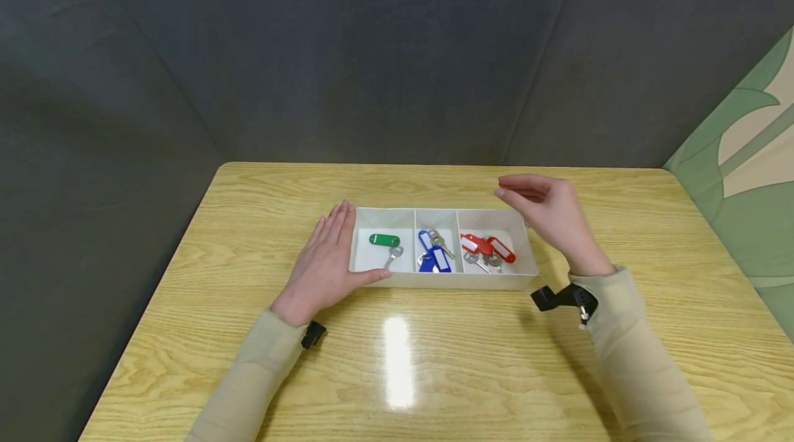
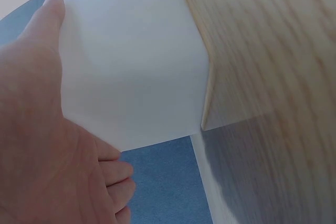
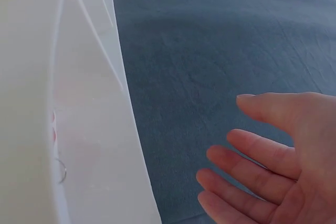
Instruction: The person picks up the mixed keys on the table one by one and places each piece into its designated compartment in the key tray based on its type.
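A long white tray (image 1: pixel 477 280) with three compartments lies crosswise on the table. Its left compartment holds a green key tag (image 1: pixel 384 240) with a key (image 1: pixel 394 255). Blue key tags (image 1: pixel 441 259) and keys fill part of the middle one, and red key tags (image 1: pixel 501 249) with keys lie in the right one. My left hand (image 1: pixel 322 263) rests against the tray's left end, fingers straight along it and thumb at the front edge. Over the back right corner, my right hand (image 1: pixel 546 211) hovers with loosely bent fingers, thumb apart and nothing held.
The wooden table (image 1: pixel 298 387) has a bright reflection in front of the tray. A dark grey cloth wall (image 1: pixel 384 56) stands behind and to the left, and a green leaf-patterned panel (image 1: pixel 763 221) is at the right. Black straps (image 1: pixel 561 297) sit at both wrists.
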Demonstrator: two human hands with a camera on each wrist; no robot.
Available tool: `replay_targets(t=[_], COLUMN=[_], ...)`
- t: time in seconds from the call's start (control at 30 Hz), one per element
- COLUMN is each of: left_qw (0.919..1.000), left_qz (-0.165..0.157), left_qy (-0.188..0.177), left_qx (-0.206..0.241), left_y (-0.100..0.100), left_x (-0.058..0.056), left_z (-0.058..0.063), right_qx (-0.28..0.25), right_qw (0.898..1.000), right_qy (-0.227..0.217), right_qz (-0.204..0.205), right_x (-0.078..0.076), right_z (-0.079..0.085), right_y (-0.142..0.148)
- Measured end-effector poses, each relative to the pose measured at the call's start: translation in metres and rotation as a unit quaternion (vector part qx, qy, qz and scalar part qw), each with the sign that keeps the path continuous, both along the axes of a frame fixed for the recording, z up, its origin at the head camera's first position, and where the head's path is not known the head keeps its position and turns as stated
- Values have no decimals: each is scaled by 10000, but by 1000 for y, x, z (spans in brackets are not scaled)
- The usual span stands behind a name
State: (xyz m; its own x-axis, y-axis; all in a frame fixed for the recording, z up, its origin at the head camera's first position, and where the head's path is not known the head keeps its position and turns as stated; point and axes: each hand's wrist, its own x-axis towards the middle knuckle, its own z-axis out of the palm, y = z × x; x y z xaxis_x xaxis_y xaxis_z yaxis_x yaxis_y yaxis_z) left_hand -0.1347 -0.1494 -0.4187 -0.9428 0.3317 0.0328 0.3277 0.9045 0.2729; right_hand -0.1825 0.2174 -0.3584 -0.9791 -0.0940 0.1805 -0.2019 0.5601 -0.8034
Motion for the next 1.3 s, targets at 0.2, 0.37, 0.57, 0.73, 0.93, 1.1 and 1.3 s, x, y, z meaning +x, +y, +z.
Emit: replay_targets(t=[0.2,0.37,0.57,0.73,0.93,1.1,1.3], left_qw=[10000,10000,10000,10000,10000,10000,10000], left_qz=[-3,-1,-29,-44,-47,-27,-13], left_qy=[12,28,73,74,56,16,7], left_qx=[-2,-6,-2,16,40,40,22], left_y=[0,0,0,0,0,0,-1], left_x=[0,0,0,0,1,1,0], left_z=[0,0,-1,0,1,0,0], right_qx=[48,48,139,167,199,236,273], right_qw=[10000,10000,9998,9996,9994,9992,9990], right_qy=[-34,-10,-27,-30,-16,-11,-59], right_qz=[-42,-71,-173,-224,-297,-317,-343], right_x=[3,3,5,5,5,5,4], right_z=[1,1,2,1,0,0,-2], right_y=[8,15,21,27,34,40,47])
